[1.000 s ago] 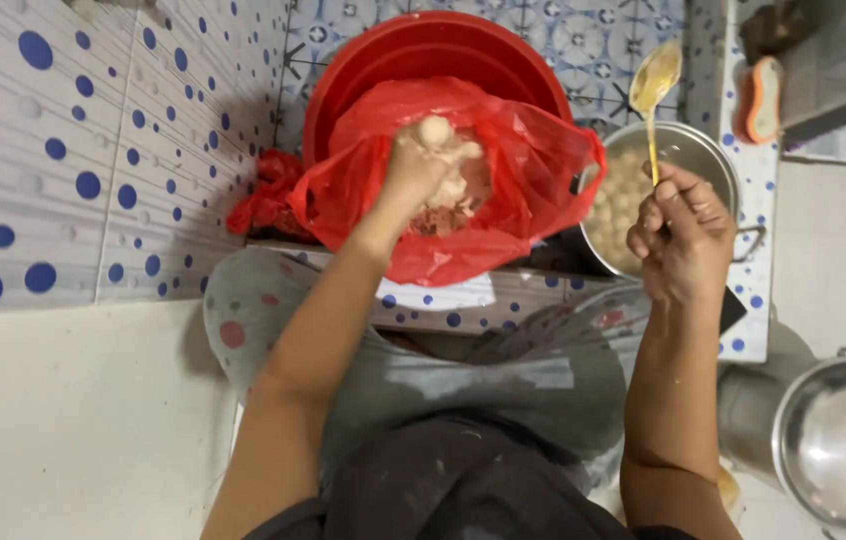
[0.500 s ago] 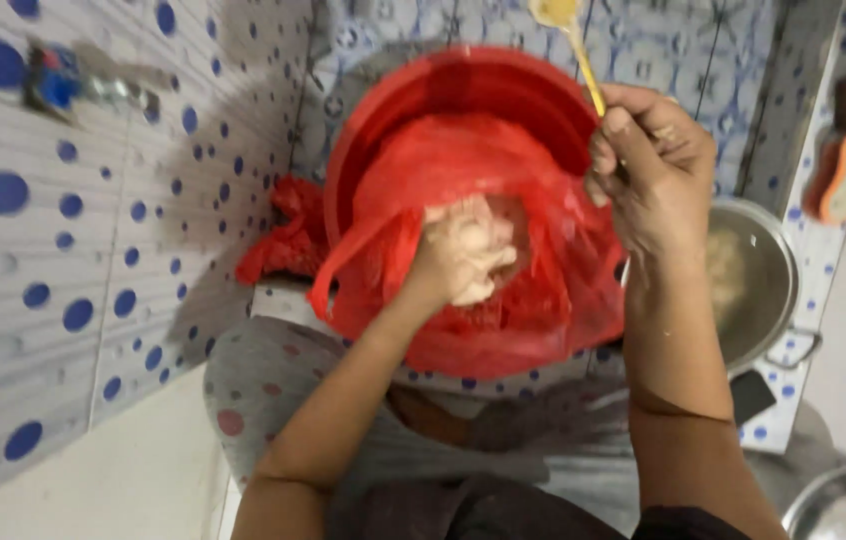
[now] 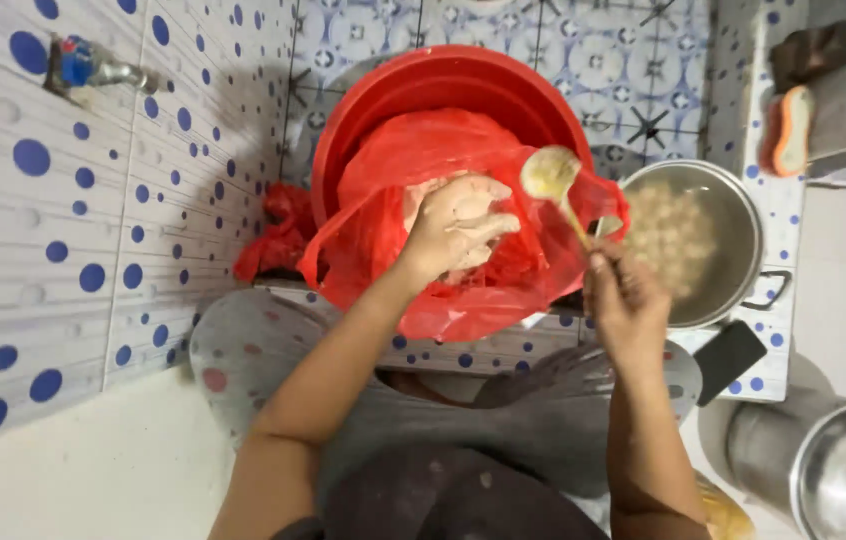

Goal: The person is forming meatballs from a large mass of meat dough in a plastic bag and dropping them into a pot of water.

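Head view: left hand (image 3: 455,225) squeezes pale paste in red bag (image 3: 413,190) — right hand (image 3: 625,305) grips paste-smeared spoon (image 3: 553,185).

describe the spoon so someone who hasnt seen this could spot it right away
Start at the big red basin lined with a red plastic bag at the top middle. Over the bag's right edge, beside the steel pot of pale balls, the right hand holds up a spoon. It is the only slim pale-handled utensil, its round bowl coated in beige paste.
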